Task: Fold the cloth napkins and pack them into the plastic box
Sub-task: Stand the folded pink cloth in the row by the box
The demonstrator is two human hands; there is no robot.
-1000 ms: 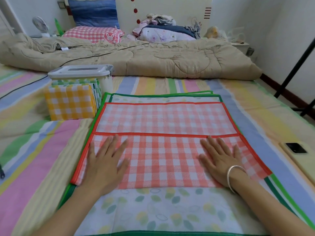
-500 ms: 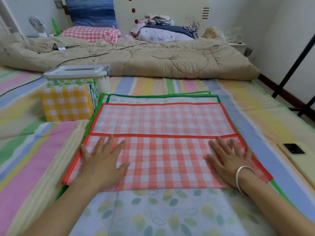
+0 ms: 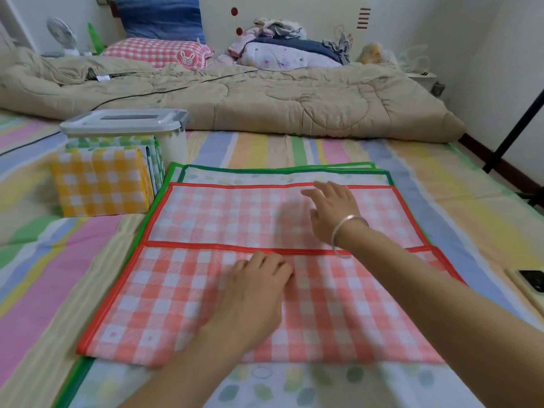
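A red checked napkin (image 3: pixel 206 290) lies on top of a stack of flat napkins, its near part folded over so a red hem crosses the middle. My left hand (image 3: pixel 253 295) rests flat on the folded near part, fingers loosely spread. My right hand (image 3: pixel 332 213), with a silver bangle on the wrist, hovers open over the far half and holds nothing. Under it lies a leaf-print napkin with a green border (image 3: pixel 265 387). A plastic box (image 3: pixel 173 142) with a grey lid stands at the far left. A pile of folded napkins (image 3: pixel 100 184), yellow checked in front, sits before the box.
The work surface is a striped bed sheet (image 3: pixel 53 284). A beige quilt (image 3: pixel 265 98) lies bunched across the back, with pillows and clothes behind it. A phone (image 3: pixel 532 281) lies at the right edge. Black stand legs (image 3: pixel 515 131) rise at the far right.
Both hands left the napkin's outer ends. The left slid right to the middle of the folded part. The right lifted and reached forward over the far half.
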